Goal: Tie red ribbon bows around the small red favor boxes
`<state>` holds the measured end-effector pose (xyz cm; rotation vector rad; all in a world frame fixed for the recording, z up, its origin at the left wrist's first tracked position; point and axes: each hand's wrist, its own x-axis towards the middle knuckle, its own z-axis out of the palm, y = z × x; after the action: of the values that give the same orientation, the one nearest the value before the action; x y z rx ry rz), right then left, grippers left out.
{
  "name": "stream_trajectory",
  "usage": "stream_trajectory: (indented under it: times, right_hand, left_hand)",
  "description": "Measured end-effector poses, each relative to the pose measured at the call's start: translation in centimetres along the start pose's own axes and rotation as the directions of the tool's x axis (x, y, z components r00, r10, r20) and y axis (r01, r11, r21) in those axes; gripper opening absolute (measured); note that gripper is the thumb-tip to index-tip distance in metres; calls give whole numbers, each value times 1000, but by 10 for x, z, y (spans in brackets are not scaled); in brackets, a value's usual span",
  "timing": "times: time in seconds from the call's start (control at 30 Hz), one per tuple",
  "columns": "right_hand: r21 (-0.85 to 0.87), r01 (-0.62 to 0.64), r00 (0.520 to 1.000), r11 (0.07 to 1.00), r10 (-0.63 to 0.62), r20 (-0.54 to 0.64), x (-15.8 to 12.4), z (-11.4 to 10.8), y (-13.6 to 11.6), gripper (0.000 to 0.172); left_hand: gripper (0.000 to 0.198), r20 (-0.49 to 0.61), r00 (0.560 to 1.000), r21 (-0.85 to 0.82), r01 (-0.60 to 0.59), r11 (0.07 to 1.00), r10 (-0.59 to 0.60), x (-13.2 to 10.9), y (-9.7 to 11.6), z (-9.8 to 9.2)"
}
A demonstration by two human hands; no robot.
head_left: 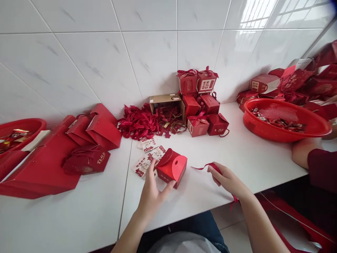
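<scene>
A small red gift box (172,168) with rounded flaps stands on the white table (237,158) in front of me. My left hand (152,191) cups its near side, thumb and fingers spread around the box's left and lower corner. My right hand (226,179) is to the right of the box, fingers pinched on a red ribbon (204,166) that trails left over the table and also runs under the wrist. Several printed white-and-red cards (147,156) lie just behind the box.
A pile of red ribbons (138,123) and an open cardboard box (167,102) sit by the tiled wall, beside stacked finished red boxes (201,102). Flat red box blanks (79,140) lie at left. Red baskets (285,119) stand at right and far left (18,131). Another person's arm (314,158) rests at right.
</scene>
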<state>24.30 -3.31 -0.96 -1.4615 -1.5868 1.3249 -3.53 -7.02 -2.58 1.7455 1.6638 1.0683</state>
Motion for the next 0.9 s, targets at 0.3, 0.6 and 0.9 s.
stream_trajectory:
  times: [0.3,0.6,0.9]
  right_hand:
    - [172,209,754,963,-271,599,-45,43,-51,44]
    - [171,119,704,978,-205,680,-45,51,-45,45]
    - [40,341,683,939,-277,676,-36,13,-29,37]
  left_hand:
    - [55,306,877,-96,-359,928,371,-32,56,-40]
    - [30,613,790,-95,74,993,0,-34,67,-47]
    - [35,556,826,-175,220,960,-88,-32,47,-50]
